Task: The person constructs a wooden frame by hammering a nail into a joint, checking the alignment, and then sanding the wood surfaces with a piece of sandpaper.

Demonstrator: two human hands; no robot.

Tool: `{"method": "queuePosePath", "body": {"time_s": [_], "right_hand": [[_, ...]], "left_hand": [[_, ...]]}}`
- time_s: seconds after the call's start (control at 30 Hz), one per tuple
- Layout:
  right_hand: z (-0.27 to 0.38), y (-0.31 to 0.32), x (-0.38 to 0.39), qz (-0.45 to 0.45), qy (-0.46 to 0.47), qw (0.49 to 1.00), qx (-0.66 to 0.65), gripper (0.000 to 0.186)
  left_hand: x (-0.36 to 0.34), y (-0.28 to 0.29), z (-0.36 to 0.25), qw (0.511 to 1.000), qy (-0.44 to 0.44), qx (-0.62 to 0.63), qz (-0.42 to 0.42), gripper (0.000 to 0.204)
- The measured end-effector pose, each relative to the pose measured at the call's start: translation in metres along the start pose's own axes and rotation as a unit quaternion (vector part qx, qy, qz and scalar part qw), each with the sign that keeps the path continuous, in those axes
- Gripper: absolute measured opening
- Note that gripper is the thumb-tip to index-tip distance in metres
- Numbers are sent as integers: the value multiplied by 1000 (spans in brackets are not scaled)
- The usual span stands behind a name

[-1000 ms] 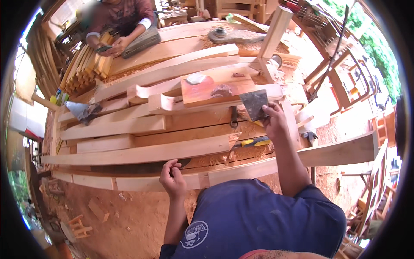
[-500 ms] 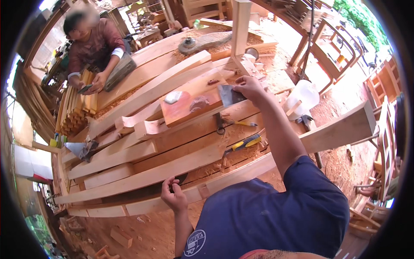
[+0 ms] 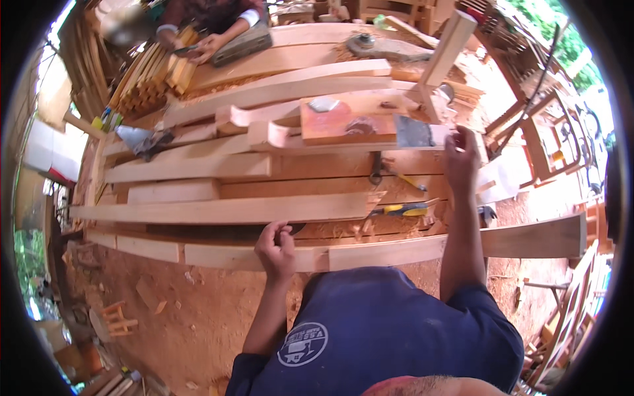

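My right hand (image 3: 462, 152) is just right of a thin grey flat sheet, like a scraper blade (image 3: 414, 132). Its fingers are bent and apart, holding nothing I can see. The sheet lies over the right end of a reddish wooden board (image 3: 330, 135), which carries a whitish lump (image 3: 323, 104) and a brown paste-like patch (image 3: 363, 125). My left hand (image 3: 276, 249) hovers at the near edge of the bench with its fingers curled together; whatever they hold is too small to make out. Beside it a dark flat shape (image 3: 231, 232) shows in the gap between beams.
Long pale beams (image 3: 218, 210) lie across the bench. A yellow-and-black handled tool (image 3: 406, 210) and a dark wrench-like tool (image 3: 376, 170) lie among shavings. An upright post (image 3: 449, 47) stands at the back right. Another person's hands (image 3: 198, 49) are at the far left, by stacked strips (image 3: 142, 82).
My right hand has let go of the grey sheet and drawn away to its right. My left hand stays near the bench edge, fingers curled. The view has turned and shifted.
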State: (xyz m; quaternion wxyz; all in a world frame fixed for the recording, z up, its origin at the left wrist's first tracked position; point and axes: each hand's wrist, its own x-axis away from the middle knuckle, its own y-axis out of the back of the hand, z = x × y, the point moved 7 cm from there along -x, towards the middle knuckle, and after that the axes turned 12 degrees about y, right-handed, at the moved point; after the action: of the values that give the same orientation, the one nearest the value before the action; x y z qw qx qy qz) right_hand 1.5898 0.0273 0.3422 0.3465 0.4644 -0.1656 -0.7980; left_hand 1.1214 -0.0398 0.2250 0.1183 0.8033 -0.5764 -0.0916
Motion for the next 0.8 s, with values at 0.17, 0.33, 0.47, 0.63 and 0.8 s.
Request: {"method": "queuePosePath", "body": {"time_s": [0.17, 0.33, 0.47, 0.63, 0.8], "right_hand": [[23, 33, 82, 79, -55, 992, -83, 21], [63, 47, 163, 369, -104, 914, -129, 26], [45, 98, 198, 444, -142, 880, -87, 23], [-49, 225, 245, 444, -304, 822, 187, 20], [-100, 289, 143, 104, -103, 970, 193, 16]], "left_hand": [[-8, -20, -19, 995, 3, 38, 87, 18], [-10, -38, -5, 988, -6, 41, 152, 17], [-8, -34, -5, 986, -38, -5, 161, 17], [2, -43, -19, 984, -38, -35, 171, 18], [19, -50, -41, 989, -62, -61, 120, 19]]}}
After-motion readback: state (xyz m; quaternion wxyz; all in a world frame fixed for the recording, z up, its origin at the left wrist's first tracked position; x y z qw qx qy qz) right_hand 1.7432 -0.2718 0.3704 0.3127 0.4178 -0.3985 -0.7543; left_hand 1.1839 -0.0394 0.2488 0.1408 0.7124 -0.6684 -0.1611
